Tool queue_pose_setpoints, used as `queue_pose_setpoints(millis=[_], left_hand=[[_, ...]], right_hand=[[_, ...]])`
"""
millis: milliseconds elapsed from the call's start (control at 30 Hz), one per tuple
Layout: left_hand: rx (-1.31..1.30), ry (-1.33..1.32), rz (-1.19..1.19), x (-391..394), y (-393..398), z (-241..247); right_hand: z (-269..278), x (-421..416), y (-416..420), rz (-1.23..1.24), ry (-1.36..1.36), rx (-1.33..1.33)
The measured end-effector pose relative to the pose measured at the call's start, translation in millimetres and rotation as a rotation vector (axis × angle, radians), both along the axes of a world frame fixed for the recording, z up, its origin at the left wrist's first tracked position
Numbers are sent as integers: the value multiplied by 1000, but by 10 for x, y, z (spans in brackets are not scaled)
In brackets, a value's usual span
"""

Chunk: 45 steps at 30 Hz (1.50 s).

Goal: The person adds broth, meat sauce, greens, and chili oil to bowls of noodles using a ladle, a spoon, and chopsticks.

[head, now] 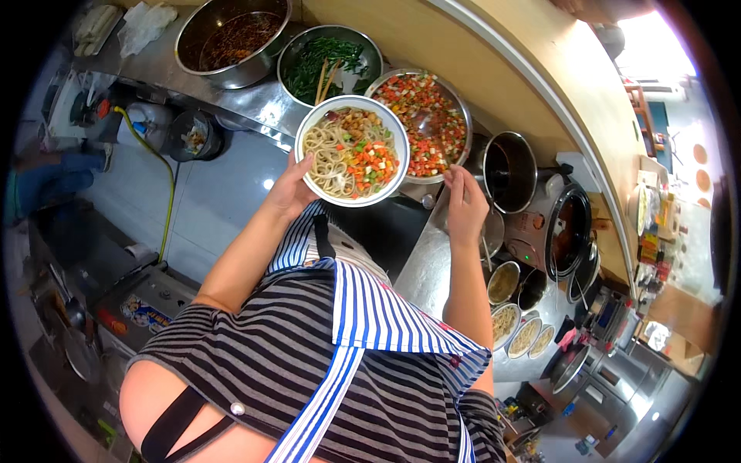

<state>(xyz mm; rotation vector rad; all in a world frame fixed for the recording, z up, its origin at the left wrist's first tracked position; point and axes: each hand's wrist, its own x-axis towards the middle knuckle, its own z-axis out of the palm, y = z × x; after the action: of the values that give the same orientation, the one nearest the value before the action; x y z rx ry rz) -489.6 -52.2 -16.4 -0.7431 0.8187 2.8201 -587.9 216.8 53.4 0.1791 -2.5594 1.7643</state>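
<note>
My left hand (292, 188) grips the rim of a white bowl (300, 168) with its thumb over the edge. In that bowl lie noodles (324, 147), with diced red, white and green vegetables and a brown topping over them. At the near edge of a steel basin (466, 116) of diced vegetables, my right hand (466, 199) pinches the handle of a metal spoon (427, 123). The spoon's head rests among the dice, and its handle is mostly hard to make out. Beside the basin, a steel bowl of chopped greens (341, 52) holds wooden chopsticks (324, 84).
A large pot of dark sauce (243, 37) stands far left on the steel counter. To the right are a pot of dark liquid (509, 168), an electric cooker (529, 237) and several noodle bowls (505, 323). A yellow hose (168, 191) crosses the floor; another person's leg (58, 173) shows left.
</note>
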Motion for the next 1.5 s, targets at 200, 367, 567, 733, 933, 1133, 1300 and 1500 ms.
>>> queue_pose_setpoints(millis=[200, 367, 567, 733, 933, 1133, 1300, 1500], left_hand=[[5, 38, -20, -18, 13, 52], [2, 6, -38, 27, -49, -20], [6, -22, -45, 86, -84, 244], [271, -54, 25, 484, -479, 287], [287, -69, 160, 891, -1080, 205], [105, -230, 225, 877, -1698, -112], [90, -287, 205, 690, -2023, -520], [65, -277, 157, 355, -2080, -643]], right_hand=[[137, 15, 124, -264, -113, -396], [575, 719, -43, -74, 121, -169], [368, 485, -273, -207, 82, -210], [-420, 7, -104, -143, -558, -1310], [-743, 486, -1301, 82, -547, -511], [-832, -196, -2266, 343, 402, 666], [-689, -587, -2265, 122, 325, 605], [-137, -737, -2003, 111, 375, 366]])
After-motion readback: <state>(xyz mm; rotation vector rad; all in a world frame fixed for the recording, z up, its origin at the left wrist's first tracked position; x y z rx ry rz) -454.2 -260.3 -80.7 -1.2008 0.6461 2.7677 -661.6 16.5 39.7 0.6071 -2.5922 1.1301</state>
